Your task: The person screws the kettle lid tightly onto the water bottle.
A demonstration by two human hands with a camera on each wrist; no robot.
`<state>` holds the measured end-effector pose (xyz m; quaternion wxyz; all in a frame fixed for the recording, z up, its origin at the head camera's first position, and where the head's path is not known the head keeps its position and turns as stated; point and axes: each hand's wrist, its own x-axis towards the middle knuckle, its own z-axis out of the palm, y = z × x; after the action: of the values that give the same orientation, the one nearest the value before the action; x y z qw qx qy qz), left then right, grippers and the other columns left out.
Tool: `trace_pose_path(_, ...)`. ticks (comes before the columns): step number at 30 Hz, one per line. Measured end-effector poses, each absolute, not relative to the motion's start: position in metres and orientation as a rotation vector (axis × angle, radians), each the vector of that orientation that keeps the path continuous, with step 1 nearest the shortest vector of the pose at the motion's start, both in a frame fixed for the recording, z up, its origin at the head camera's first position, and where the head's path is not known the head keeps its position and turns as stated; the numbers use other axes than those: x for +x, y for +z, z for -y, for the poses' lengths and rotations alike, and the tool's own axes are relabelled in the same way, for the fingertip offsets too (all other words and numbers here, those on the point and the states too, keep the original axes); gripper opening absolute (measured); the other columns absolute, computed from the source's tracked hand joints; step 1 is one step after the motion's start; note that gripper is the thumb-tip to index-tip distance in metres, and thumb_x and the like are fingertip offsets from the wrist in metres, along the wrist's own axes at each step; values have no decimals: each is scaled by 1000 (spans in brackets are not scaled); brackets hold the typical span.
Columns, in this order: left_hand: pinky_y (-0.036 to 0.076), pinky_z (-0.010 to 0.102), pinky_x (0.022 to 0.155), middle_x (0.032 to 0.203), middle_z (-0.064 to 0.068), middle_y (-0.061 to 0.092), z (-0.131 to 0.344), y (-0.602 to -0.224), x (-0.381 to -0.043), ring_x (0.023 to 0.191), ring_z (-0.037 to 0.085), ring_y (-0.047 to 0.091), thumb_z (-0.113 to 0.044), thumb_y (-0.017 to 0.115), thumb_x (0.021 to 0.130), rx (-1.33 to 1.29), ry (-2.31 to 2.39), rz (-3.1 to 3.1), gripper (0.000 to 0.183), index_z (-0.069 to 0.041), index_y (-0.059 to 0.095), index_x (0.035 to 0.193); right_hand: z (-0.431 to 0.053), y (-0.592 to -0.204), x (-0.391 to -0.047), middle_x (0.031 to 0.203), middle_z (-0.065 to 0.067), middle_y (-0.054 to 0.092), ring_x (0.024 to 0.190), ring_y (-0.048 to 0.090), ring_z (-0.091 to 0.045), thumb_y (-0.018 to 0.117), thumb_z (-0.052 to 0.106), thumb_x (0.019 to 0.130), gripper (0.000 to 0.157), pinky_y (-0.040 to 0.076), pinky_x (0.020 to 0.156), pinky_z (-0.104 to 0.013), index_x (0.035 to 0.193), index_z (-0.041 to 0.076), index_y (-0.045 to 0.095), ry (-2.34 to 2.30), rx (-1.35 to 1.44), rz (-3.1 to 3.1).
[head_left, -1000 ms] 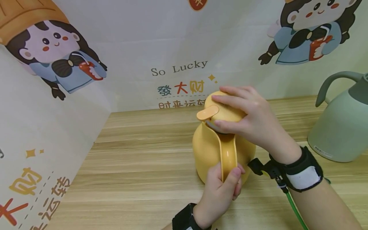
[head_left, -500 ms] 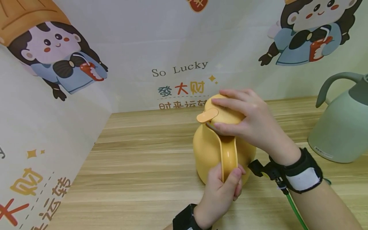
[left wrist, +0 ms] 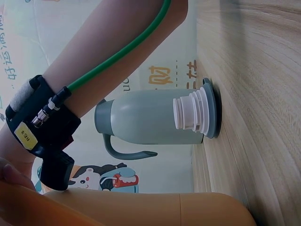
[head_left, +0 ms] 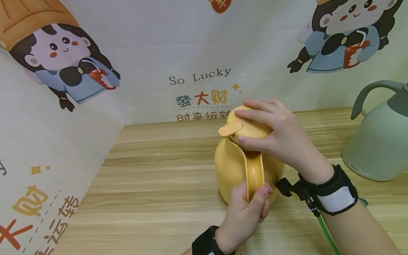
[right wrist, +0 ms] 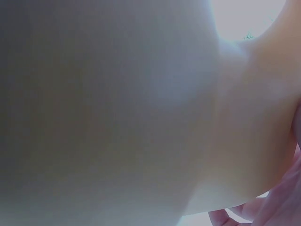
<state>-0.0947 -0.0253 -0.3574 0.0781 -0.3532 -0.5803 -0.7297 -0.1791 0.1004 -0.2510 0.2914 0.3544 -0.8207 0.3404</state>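
Observation:
A yellow vacuum jug stands upright on the table. My left hand grips its handle, with the thumb on the handle's right edge. My right hand holds the jug's domed yellow lid from above and the right, fingers spread over it and thumb along its near lower edge. The lid sits right at the neck, and its thumb lever points to the left, off the handle's line. In the right wrist view the jug's wall fills most of the picture, blurred.
A grey-green jug stands at the right on the wooden table. In the left wrist view a dark lid with a white threaded plug lies near it. A green cable runs from the right wrist camera.
The lid has come down slightly onto the neck with my right hand, and the grey rim under it shows less. My left hand keeps its grip on the handle.

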Motion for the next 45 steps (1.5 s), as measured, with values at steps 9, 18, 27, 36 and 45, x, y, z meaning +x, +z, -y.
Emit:
trace_pose_path(9, 33, 21, 34, 48, 12, 41, 25, -359, -95, 39, 12, 37, -6, 40, 98, -1052, -2190, 1734, 18, 9, 49, 91, -100, -254, -179, 122, -1, 55, 107, 45, -22, 78, 28, 70, 46, 40, 83, -42, 113, 20, 64, 959, 908, 2225)
trace_pose_path(18, 33, 20, 34, 48, 12, 40, 26, -357, -94, 40, 11, 37, -9, 40, 99, -1047, -2193, 1753, 22, 10, 48, 90, -100, -255, -177, 125, 1, 53, 110, 44, -22, 79, 29, 71, 48, 41, 82, -41, 116, 22, 63, 994, 884, 2248)
trace_pose_path(27, 32, 20, 35, 47, 12, 38, 28, -338, -88, 40, 11, 35, -8, 39, 99, -1081, -2182, 1747, 22, 10, 46, 89, -100, -261, -176, 128, 6, 51, 107, 44, -20, 75, 29, 75, 46, 39, 79, -40, 119, 25, 61, 1074, 859, 2256)
trace_pose_path(36, 32, 20, 35, 47, 12, 38, 29, -337, -86, 40, 11, 35, -8, 39, 99, -1067, -2184, 1755, 22, 10, 47, 89, -101, -264, -177, 131, 4, 48, 111, 41, -21, 69, 36, 81, 43, 36, 81, -42, 121, 25, 59, 1063, 891, 2244)
trace_pose_path(45, 32, 20, 35, 48, 13, 38, 29, -336, -86, 41, 9, 35, -11, 40, 100, -1068, -2196, 1743, 24, 9, 47, 89, -103, -267, -178, 133, 0, 45, 119, 39, -24, 62, 31, 84, 41, 35, 87, -47, 123, 22, 57, 1046, 949, 2208)
